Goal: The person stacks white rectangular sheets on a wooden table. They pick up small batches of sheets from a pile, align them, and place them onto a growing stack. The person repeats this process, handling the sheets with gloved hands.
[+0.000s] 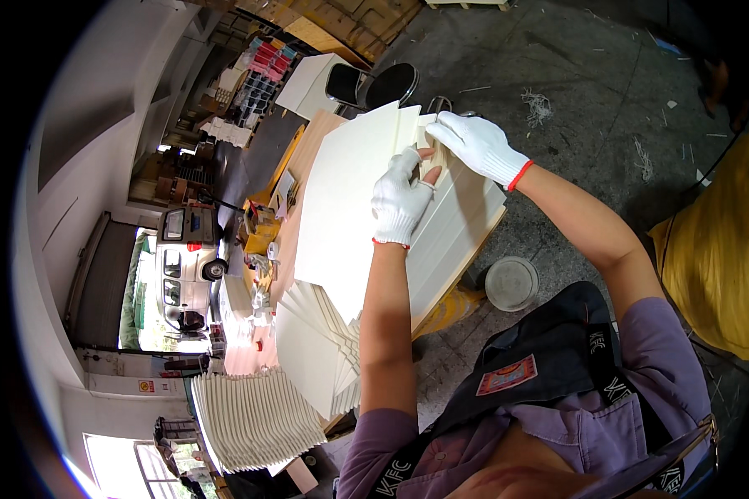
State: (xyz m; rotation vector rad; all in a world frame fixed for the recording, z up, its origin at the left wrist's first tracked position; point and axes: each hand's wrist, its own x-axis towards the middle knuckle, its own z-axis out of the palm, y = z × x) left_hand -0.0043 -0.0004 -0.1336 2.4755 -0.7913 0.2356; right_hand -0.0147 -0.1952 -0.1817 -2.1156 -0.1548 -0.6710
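A stack of large white sheets (349, 183) lies fanned on the wooden table before me, its edges stepped toward the right. My left hand (402, 200), in a white glove with bare thumb and fingertip showing, rests on the sheets; thumb and finger are apart at their stepped edges. Facing it, my right hand (473, 148), in a white glove with a red cuff, bends its fingers over the far right edges of the sheets and grips them. Parts of its fingers are hidden. More white sheets (316, 341) are fanned out left of my left forearm.
A tall wavy stack of white sheets (258, 416) stands at the lower left. Beyond the table are a black round stool (393, 86) and a white cabinet (312, 87). A round bucket (512, 284) sits on the floor at right, near a big yellow sack (716, 249).
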